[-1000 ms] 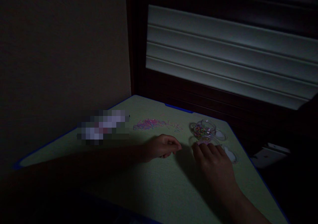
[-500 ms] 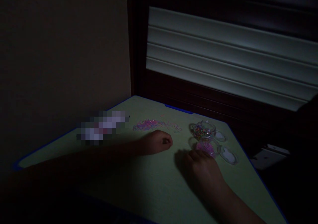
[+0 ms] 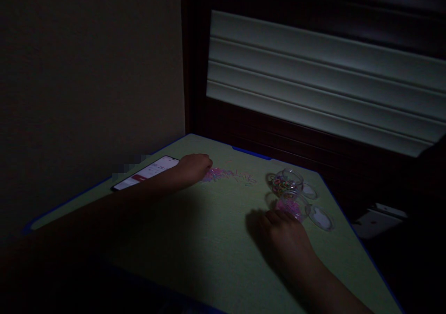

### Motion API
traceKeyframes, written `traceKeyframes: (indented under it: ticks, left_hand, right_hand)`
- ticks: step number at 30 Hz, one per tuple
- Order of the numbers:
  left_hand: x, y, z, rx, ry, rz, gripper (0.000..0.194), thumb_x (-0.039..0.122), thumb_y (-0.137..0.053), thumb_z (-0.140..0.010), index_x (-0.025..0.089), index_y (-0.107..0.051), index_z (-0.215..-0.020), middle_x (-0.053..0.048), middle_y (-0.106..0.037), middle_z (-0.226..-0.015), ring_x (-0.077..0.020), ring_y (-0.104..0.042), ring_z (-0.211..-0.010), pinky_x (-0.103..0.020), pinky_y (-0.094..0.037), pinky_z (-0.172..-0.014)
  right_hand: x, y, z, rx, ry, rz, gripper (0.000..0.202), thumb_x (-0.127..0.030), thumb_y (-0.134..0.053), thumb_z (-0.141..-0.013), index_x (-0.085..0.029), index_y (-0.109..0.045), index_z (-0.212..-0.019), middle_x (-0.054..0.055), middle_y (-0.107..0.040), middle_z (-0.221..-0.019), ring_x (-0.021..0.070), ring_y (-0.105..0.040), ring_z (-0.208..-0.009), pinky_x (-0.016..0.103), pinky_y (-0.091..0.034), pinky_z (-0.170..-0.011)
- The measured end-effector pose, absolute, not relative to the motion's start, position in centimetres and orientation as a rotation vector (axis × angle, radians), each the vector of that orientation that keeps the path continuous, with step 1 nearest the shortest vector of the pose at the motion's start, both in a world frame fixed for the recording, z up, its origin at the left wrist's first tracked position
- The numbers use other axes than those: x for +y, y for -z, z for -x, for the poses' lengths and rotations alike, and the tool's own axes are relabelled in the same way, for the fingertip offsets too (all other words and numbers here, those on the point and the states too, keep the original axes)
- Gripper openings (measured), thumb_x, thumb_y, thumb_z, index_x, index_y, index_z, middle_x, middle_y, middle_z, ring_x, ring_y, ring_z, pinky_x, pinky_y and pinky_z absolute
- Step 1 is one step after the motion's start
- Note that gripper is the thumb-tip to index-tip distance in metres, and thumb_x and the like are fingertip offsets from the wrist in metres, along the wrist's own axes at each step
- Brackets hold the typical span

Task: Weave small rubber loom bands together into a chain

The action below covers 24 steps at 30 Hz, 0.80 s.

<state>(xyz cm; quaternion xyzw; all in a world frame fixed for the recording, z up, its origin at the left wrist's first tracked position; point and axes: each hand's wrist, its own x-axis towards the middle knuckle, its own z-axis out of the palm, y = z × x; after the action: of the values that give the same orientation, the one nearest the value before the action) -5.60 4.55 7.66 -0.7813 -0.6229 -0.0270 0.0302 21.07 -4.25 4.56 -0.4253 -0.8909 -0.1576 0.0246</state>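
Small pink and purple band-like pieces (image 3: 218, 173) lie in a loose pile on the pale green table. Over the pile's left end is my left hand (image 3: 195, 167), its fingers curled down and the tips hidden. My right hand (image 3: 284, 232) rests with bent, closed fingers against the near side of a clear jar holding pink pieces (image 3: 290, 207); whatever its fingertips grip is out of sight. Just behind stands another clear jar (image 3: 288, 180) with multicoloured bands inside. The room is dim and fine detail is lost.
Two round clear lids (image 3: 321, 218) lie right of the jars. A lit phone (image 3: 148, 172) lies at the left, partly behind my left forearm. The table (image 3: 223, 249) has a blue edge. A wall and a dark panel with pale slats (image 3: 313, 81) stand behind.
My left hand has moved left and away from me, from in front of the pile to its left end. My right hand stays at the jar of pink pieces.
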Motion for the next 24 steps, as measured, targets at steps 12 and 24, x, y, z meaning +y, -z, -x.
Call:
traceKeyframes:
  ticks: [12,24]
  left_hand:
    - [4.9,-7.3,6.4,-1.934,0.113,2.513,0.029,0.026,-0.042,-0.080,0.017,-0.066,-0.094,-0.009,-0.065,-0.096,-0.0193,-0.059,-0.084,-0.025,-0.041,-0.069]
    - [5.3,-6.6,6.5,-1.882,0.178,2.513,0.029,0.024,-0.041,-0.080,0.017,-0.066,-0.094,-0.009,-0.065,-0.099,-0.0199,-0.058,-0.088,-0.026,-0.041,-0.072]
  right_hand:
    - [-4.3,-4.6,-21.1,-2.748,0.493,1.324,0.013,-0.014,-0.050,-0.084,-0.017,-0.062,-0.090,0.005,-0.064,-0.080,0.0163,-0.058,-0.075,0.028,-0.038,-0.066]
    - [-4.3,-4.6,-21.0,-2.745,0.480,1.341,0.014,-0.013,-0.051,-0.082,-0.018,-0.063,-0.089,0.004,-0.063,-0.078,0.0172,-0.058,-0.074,0.029,-0.038,-0.067]
